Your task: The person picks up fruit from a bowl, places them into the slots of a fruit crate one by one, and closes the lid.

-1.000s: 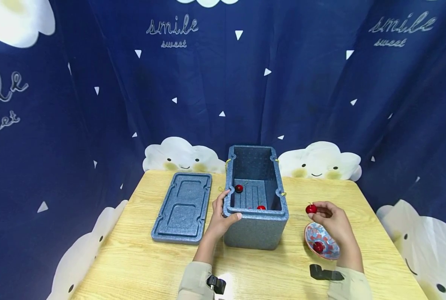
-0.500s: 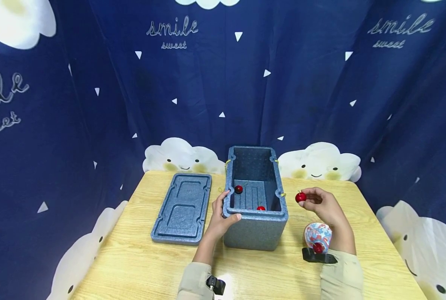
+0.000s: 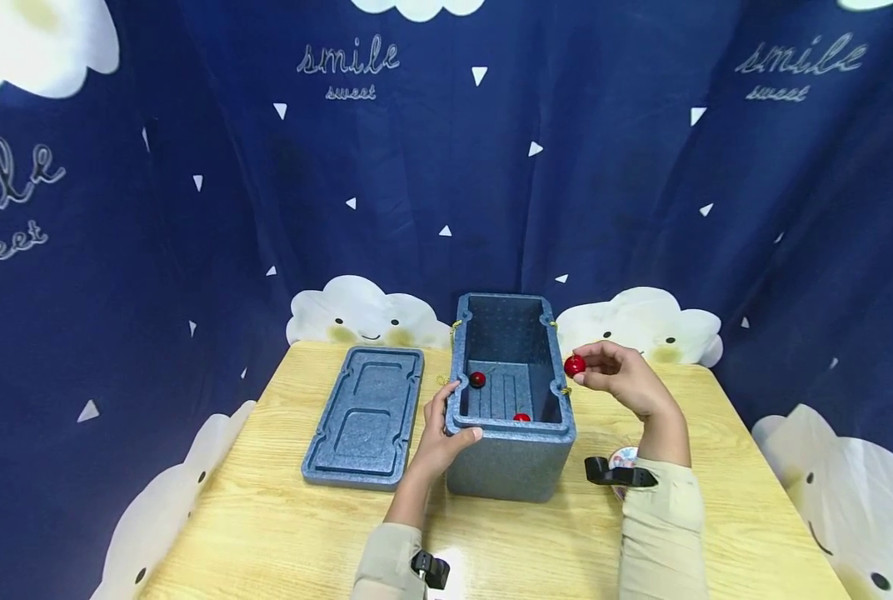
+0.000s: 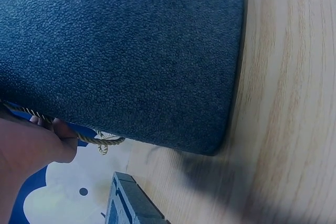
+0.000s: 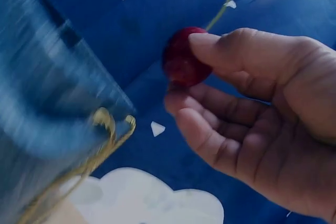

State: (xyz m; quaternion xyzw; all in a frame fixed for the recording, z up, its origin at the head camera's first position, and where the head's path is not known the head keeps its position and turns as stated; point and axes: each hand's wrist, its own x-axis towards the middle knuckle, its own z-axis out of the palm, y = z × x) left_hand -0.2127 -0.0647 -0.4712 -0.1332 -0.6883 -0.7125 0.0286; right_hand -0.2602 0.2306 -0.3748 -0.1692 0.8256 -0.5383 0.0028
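Between the thumb and fingertips of my right hand point(image 3: 628, 382) is a red cherry point(image 3: 575, 365), raised just beside the right rim of the blue-grey box point(image 3: 510, 463). Seen from the right wrist, the cherry point(image 5: 185, 59) has a thin green stem pointing up. My left hand point(image 3: 437, 446) grips the box's near left corner, thumb across the front and fingers at the left side. Inside the box lie a dark red cherry point(image 3: 477, 379) and a brighter cherry point(image 3: 521, 417), partly hidden by the front wall. A patterned bowl point(image 3: 623, 457) is mostly hidden behind my right wrist.
A blue-grey lid point(image 3: 364, 412) lies flat on the wooden table point(image 3: 266, 517), left of the box. Yellow cord point(image 5: 113, 140) loops hang from the box's sides. Behind the table is a dark blue curtain point(image 3: 416, 167) with white clouds.
My right hand has carried the cherry up and leftward, from above the bowl to the box's right rim. The forearm now covers most of the bowl. My left hand stays on the box.
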